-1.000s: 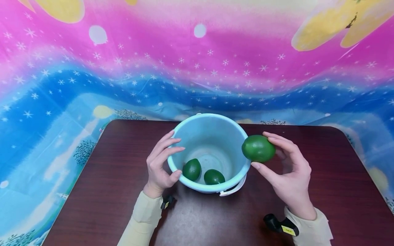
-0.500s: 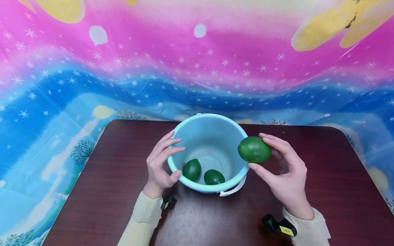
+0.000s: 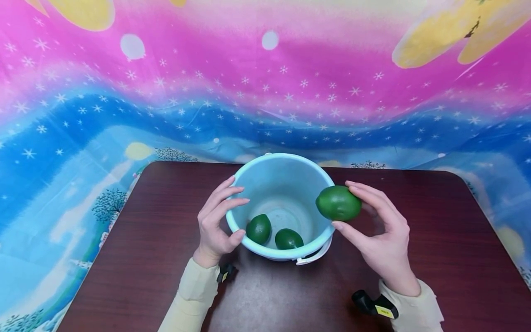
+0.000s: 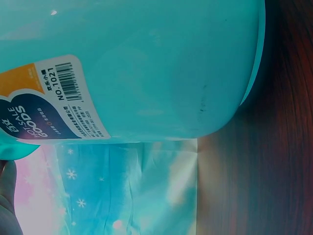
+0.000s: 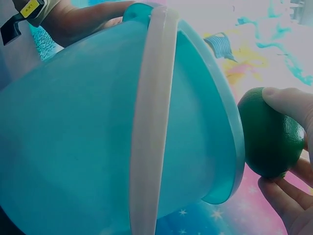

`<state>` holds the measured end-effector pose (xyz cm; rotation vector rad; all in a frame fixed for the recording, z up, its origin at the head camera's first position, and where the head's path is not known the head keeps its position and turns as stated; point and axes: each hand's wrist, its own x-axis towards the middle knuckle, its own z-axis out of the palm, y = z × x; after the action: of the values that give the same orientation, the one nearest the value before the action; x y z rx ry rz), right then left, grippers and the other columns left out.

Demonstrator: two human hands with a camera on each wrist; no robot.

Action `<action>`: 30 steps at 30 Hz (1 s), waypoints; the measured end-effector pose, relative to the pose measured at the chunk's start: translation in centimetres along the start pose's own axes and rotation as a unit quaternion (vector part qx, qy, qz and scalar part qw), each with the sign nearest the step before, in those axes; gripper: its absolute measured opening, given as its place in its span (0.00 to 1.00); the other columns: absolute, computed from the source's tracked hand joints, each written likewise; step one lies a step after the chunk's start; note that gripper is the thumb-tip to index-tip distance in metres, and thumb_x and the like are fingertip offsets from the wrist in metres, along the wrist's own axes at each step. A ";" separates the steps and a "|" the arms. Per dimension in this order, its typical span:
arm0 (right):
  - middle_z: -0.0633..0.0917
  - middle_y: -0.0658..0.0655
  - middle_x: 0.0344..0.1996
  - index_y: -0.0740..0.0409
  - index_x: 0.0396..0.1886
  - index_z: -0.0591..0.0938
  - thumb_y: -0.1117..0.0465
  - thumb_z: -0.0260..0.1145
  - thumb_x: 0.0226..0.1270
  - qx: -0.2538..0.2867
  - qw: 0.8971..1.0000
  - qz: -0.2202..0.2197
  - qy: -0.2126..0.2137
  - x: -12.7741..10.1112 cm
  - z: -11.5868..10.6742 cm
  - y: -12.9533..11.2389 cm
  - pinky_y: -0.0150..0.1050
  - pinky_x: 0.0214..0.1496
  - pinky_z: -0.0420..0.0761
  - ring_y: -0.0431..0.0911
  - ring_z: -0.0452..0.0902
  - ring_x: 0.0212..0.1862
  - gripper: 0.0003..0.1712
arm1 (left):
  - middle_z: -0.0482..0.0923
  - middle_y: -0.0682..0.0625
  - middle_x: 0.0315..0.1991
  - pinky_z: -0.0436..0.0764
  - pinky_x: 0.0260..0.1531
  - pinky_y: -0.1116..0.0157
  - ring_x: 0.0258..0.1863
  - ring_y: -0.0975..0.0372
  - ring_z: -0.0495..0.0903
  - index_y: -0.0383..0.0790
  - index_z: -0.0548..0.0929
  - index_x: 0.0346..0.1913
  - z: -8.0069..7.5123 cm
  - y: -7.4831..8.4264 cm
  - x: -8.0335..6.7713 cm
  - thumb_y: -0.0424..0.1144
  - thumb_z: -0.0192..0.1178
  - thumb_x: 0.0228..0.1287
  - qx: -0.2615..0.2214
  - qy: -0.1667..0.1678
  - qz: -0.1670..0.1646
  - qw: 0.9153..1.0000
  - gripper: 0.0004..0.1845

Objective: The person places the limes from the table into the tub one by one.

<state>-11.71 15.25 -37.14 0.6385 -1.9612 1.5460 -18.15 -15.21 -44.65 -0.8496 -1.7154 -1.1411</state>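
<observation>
A light blue bucket [image 3: 286, 252] stands on the table, and two green limes, a left lime [image 3: 259, 229] and a right lime [image 3: 289, 239], lie at its bottom. My left hand [image 3: 217, 226] holds the bucket's left rim, with fingers reaching over the edge. My right hand [image 3: 383, 235] pinches a third lime [image 3: 338, 203] between thumb and fingers, over the right rim. The right wrist view shows this held lime [image 5: 271, 134] just beyond the rim. In the left wrist view the bucket's side [image 4: 156, 73] fills most of the picture.
The bucket's white handle [image 3: 317, 256] hangs down at its front right. Dark reddish-brown wood makes up the tabletop [image 3: 166, 207]. Behind it hangs a pink and blue cloth [image 3: 249, 101] with snowflakes. Black wrist devices [image 3: 375, 305] are strapped at the sleeves. A sticker [image 4: 63, 98] marks the bucket.
My right hand has moved slightly left with the lime, bringing it further over the bucket's opening. The left hand, the bucket and the two limes inside have stayed put.
</observation>
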 end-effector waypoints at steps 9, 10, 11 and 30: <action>0.78 0.74 0.59 0.78 0.60 0.78 0.78 0.80 0.47 0.011 1.000 0.004 -0.009 -0.1 0.3 0.1 0.36 0.60 0.80 0.52 0.79 0.59 0.37 | 0.84 0.37 0.47 0.79 0.58 0.47 0.58 0.37 0.78 0.35 0.89 0.41 0.0 -0.1 0.0 0.66 0.56 0.66 -0.001 0.001 0.001 1.000 0.34; 0.78 0.74 0.59 0.78 0.60 0.78 0.78 0.80 0.47 0.013 1.000 0.003 -0.010 -0.1 0.4 0.1 0.36 0.60 0.80 0.52 0.79 0.59 0.37 | 0.84 0.37 0.47 0.79 0.58 0.47 0.58 0.37 0.78 0.35 0.89 0.41 0.0 -0.1 -0.1 0.66 0.56 0.66 -0.001 0.001 0.002 1.000 0.34; 0.78 0.74 0.59 0.78 0.60 0.78 0.78 0.80 0.48 0.015 1.000 0.003 -0.011 -0.1 0.4 0.1 0.36 0.60 0.80 0.52 0.79 0.59 0.37 | 0.84 0.37 0.47 0.79 0.58 0.47 0.58 0.37 0.78 0.35 0.89 0.41 0.0 -0.1 -0.1 0.66 0.56 0.66 -0.001 0.001 0.002 1.000 0.34; 0.77 0.76 0.58 0.80 0.59 0.77 0.74 0.81 0.50 0.049 0.999 -0.008 -0.015 -0.1 0.9 0.3 0.36 0.59 0.80 0.53 0.79 0.59 0.35 | 0.84 0.35 0.45 0.80 0.58 0.47 0.57 0.36 0.78 0.33 0.89 0.39 0.1 -0.1 0.0 0.68 0.55 0.66 0.000 0.008 0.000 1.000 0.36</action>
<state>-11.90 14.46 -37.57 0.7197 -1.9064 1.6409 -18.23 -15.14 -44.75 -0.8378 -1.7015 -1.1458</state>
